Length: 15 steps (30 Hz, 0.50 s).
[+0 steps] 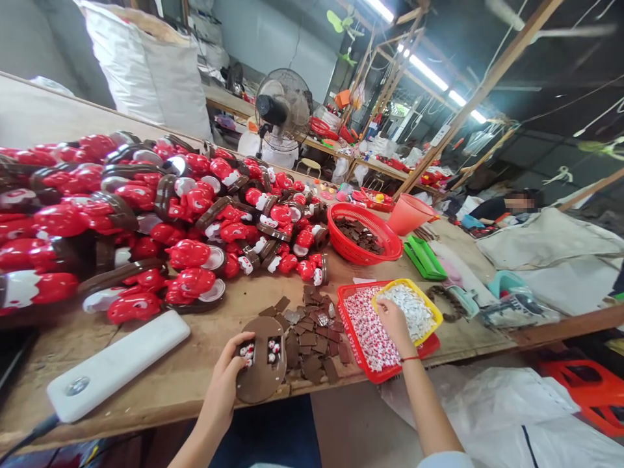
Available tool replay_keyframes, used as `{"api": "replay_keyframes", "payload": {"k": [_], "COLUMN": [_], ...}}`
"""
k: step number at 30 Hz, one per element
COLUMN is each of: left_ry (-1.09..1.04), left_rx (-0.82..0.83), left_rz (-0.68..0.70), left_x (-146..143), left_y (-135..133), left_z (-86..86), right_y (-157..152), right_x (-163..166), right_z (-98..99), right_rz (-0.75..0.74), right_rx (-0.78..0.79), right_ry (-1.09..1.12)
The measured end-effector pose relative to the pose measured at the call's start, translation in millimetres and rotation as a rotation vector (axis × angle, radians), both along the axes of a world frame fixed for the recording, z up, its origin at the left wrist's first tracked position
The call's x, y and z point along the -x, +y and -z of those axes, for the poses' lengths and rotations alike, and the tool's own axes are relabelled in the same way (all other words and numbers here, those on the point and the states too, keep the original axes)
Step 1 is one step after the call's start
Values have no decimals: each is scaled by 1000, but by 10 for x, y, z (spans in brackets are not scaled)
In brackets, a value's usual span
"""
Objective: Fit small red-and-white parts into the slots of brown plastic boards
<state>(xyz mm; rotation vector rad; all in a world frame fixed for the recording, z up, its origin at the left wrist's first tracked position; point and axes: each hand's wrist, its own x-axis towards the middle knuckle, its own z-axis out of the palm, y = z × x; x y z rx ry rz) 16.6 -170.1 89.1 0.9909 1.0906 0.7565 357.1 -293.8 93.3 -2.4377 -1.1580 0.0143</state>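
My left hand point(225, 380) grips a brown round toy base point(256, 385) by its left edge, over the table's front edge. Two openings in the base hold small white-and-red balls point(273, 351). My right hand point(392, 320) is at the left rim of a yellow basket point(435, 310) filled with small white pieces point(409, 305). Its fingers are pinched together, and whatever lies between them is hidden. The yellow basket rests on a red basket point(347, 318) full of small white-and-red pieces point(373, 341). Loose brown plates point(309, 338) lie between the base and the baskets.
Red, white and brown toys point(190, 253) are piled across the left and back of the table. A white power bank point(119, 364) with a cable lies front left. Behind the baskets stand a red colander point(341, 246) of brown plates and a green tray point(423, 258). A person sits far right.
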Motion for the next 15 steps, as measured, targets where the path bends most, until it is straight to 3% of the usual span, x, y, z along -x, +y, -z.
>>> {"api": "replay_keyframes", "payload": {"k": [5, 15], "left_ry": [-28, 1], "left_rx": [9, -48], "left_rz": [-10, -29], "left_x": [-25, -26], "left_y": [21, -34], "left_z": [36, 94], "right_y": [-59, -97], "right_x": [-228, -25], "right_z": [-84, -33], "right_rz": [60, 33], "right_rx": [133, 288], "right_ry": [-116, -159]}}
